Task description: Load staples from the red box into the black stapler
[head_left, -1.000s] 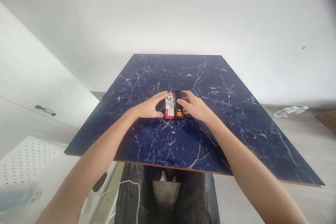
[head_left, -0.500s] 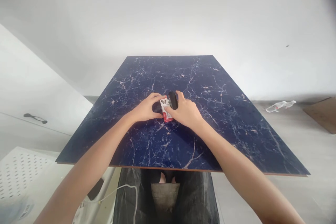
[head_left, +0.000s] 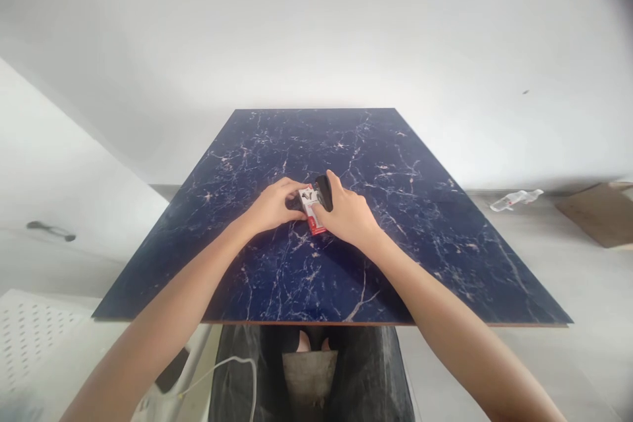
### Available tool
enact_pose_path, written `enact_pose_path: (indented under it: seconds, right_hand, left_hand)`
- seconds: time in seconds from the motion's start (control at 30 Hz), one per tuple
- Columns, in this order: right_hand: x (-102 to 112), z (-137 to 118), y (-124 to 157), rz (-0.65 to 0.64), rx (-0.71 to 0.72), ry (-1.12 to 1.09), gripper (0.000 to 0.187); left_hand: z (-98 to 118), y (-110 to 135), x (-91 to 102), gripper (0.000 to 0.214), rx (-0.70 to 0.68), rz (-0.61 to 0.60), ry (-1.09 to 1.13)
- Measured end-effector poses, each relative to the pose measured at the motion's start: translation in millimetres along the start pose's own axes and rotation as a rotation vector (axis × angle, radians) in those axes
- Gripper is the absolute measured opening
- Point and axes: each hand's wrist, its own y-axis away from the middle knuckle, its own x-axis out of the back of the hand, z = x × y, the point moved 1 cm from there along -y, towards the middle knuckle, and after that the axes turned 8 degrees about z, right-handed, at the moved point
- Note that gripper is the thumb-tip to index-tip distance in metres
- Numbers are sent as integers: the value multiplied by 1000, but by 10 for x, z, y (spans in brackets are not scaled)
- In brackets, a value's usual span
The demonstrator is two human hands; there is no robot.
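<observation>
A small white and red box [head_left: 307,196], with a dark picture printed on it, is over the middle of the blue marbled table [head_left: 316,283]. My left hand [head_left: 277,203] grips the box's left side between thumb and fingers. Against its right side is a small black stapler [head_left: 324,192], partly covered, with a greyish edge showing. My right hand [head_left: 350,212] is closed around the stapler, its index finger along the far side and its thumb across the box's face. Whether the stapler is inside or only beside the box I cannot tell.
A white wall [head_left: 316,26] rises behind the table. On the floor at right are a clear plastic bottle [head_left: 514,200] and a cardboard box [head_left: 598,211]. At left stand a white door with a dark handle [head_left: 51,231] and a perforated white panel [head_left: 34,336]. A pale cable [head_left: 232,361] crosses my lap.
The box and stapler have tilted slightly between my hands, and more of the stapler's greyish edge shows. Both hands keep their hold. The whole view has shifted a little.
</observation>
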Motion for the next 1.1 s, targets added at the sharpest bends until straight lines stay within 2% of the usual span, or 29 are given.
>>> enact_pose_path:
  seconds: [0.13,0.23,0.3,0.4,0.53,0.6,0.67,0.8,0.9,0.93,1.0,1.07,1.1]
  right_hand:
    - [183,221,-91,-2,-88,-43,62]
    - [350,556,-169,23,-140,-68,53]
    - [477,877,-223,52,-177,-70,55]
    - [693,1442,-304,103,-261,-27,58]
    - [985,2089,-365,186,-354,43,56]
    - [1090,2279,-357,201,-390,88,55]
    - [1150,2380,-336,192,-421,113,55]
    - [1176,2436,-306,160,-422,87,56]
    - [1177,2397,-267,171,-454,39,57]
    - [1177,2353,-250,227,-460,49,57]
    - [1159,2184,-222,438,-406,117,51]
    - [1079,1884,-224,658,-240,192,40]
    - [1003,1690,-241,695,-133,202,36]
  left_hand:
    - [-18,-224,-129,54,-70,-21,67]
    - [52,-607,-369,46,-134,-61,35]
    - [159,-936,-627,46,-178,-90,-4]
    - [403,-1431,-1120,46,-250,-113,-46]
    - [773,-1923,-1714,42,-284,-117,-85]
    - [917,-2072,-1894,41,-300,-153,-85]
    - [1011,-2163,-1985,41,-311,-190,-82]
    - [1079,-2188,-1968,58,-290,-260,-93]
    - [1045,-2044,-1803,84,-247,-276,-139]
    - [1009,-1962,-1715,88,-222,-269,-152]
    - [900,-1750,-1490,82,-161,-237,-160]
    - [761,-1485,-1214,69,-132,-177,-148]
    - [689,-1339,-1067,60,-123,-149,-130]
